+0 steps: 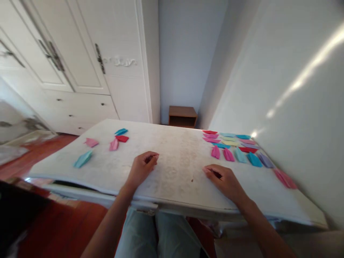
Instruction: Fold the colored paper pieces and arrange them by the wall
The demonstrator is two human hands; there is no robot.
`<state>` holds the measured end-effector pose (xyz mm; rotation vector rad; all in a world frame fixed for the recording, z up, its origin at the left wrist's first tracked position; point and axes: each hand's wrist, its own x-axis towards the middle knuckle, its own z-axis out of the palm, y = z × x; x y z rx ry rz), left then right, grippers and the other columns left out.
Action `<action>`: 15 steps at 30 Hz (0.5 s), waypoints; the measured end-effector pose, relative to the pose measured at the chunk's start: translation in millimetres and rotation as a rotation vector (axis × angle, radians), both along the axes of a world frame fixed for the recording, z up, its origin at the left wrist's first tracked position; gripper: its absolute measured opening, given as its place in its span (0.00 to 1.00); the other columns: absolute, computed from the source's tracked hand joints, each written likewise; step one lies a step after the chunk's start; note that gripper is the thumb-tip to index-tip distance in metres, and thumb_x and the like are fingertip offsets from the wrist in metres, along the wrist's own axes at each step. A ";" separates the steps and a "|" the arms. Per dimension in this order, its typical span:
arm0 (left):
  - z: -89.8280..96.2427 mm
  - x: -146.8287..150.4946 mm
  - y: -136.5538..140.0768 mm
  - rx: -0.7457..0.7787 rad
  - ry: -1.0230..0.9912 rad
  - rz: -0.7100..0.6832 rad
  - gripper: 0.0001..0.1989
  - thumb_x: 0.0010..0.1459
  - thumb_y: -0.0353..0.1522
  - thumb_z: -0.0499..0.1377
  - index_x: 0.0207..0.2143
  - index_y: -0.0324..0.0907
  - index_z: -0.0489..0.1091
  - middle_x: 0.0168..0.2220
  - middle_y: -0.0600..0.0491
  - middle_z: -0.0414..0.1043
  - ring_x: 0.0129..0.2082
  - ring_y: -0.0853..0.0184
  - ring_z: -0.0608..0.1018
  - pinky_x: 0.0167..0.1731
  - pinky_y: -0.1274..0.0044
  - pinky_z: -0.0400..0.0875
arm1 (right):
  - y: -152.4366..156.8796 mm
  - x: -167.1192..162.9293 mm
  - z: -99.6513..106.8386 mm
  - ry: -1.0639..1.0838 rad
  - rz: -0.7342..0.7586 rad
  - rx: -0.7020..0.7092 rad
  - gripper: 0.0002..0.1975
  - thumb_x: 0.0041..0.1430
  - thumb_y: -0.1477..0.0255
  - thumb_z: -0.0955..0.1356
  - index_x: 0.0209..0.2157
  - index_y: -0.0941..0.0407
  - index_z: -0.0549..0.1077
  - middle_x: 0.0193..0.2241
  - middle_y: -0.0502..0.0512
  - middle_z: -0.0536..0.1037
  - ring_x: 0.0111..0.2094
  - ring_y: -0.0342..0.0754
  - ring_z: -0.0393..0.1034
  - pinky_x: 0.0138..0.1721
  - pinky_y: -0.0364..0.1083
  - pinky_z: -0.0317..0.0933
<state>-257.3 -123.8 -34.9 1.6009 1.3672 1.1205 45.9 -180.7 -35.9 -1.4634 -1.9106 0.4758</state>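
My left hand (142,166) rests on the white table (172,157) with its fingers curled loosely and nothing in it. My right hand (224,179) lies flat on the table a little to the right, fingers bent, also holding nothing. Folded paper pieces lie on both sides. On the left are a light blue one (82,159), two pink ones (91,142) (114,144), a red one (122,138) and a blue one (121,131). On the right, several coloured folded papers (236,147) lie in rows beyond my right hand.
A pink folded paper (285,178) lies alone near the right wall. White wardrobe doors and drawers (80,71) stand behind the table on the left. A small brown wooden cabinet (182,116) sits in the far corner. The floor on the left is red-brown.
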 end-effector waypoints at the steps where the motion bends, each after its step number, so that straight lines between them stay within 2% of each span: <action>1: -0.9 0.2 -0.7 0.019 -0.003 -0.003 0.17 0.54 0.43 0.57 0.36 0.38 0.75 0.22 0.55 0.71 0.18 0.72 0.69 0.18 0.81 0.63 | 0.1 1.8 -1.5 0.000 -0.006 -0.009 0.14 0.62 0.62 0.63 0.33 0.52 0.77 0.32 0.54 0.80 0.31 0.50 0.73 0.34 0.46 0.64; 6: -4.2 -4.6 -3.7 0.091 0.004 0.049 0.16 0.57 0.40 0.55 0.36 0.38 0.75 0.22 0.56 0.71 0.18 0.73 0.69 0.20 0.81 0.63 | 0.7 9.8 -6.4 -0.023 0.009 0.006 0.15 0.58 0.56 0.65 0.32 0.51 0.78 0.32 0.55 0.81 0.32 0.53 0.75 0.34 0.47 0.69; 9: -2.1 -23.2 -4.5 0.238 0.149 0.136 0.13 0.58 0.36 0.54 0.36 0.39 0.76 0.27 0.54 0.73 0.21 0.73 0.70 0.23 0.81 0.65 | 0.9 11.3 -6.6 -0.053 0.022 0.019 0.18 0.56 0.53 0.65 0.31 0.51 0.79 0.32 0.54 0.82 0.31 0.53 0.76 0.32 0.46 0.70; 12: 4.3 -62.0 -6.4 0.370 0.383 0.270 0.12 0.59 0.33 0.53 0.36 0.40 0.76 0.34 0.52 0.75 0.24 0.72 0.71 0.30 0.79 0.68 | 1.5 11.7 -5.6 -0.092 0.029 0.016 0.20 0.54 0.51 0.65 0.30 0.52 0.79 0.31 0.54 0.82 0.31 0.52 0.77 0.32 0.44 0.71; 15: 12.0 -117.1 -11.4 0.329 0.597 0.517 0.13 0.59 0.33 0.53 0.38 0.40 0.76 0.40 0.49 0.75 0.31 0.68 0.75 0.39 0.75 0.70 | 3.0 13.0 -6.2 -0.114 0.044 0.020 0.22 0.52 0.49 0.65 0.29 0.51 0.79 0.31 0.54 0.82 0.31 0.52 0.78 0.31 0.44 0.72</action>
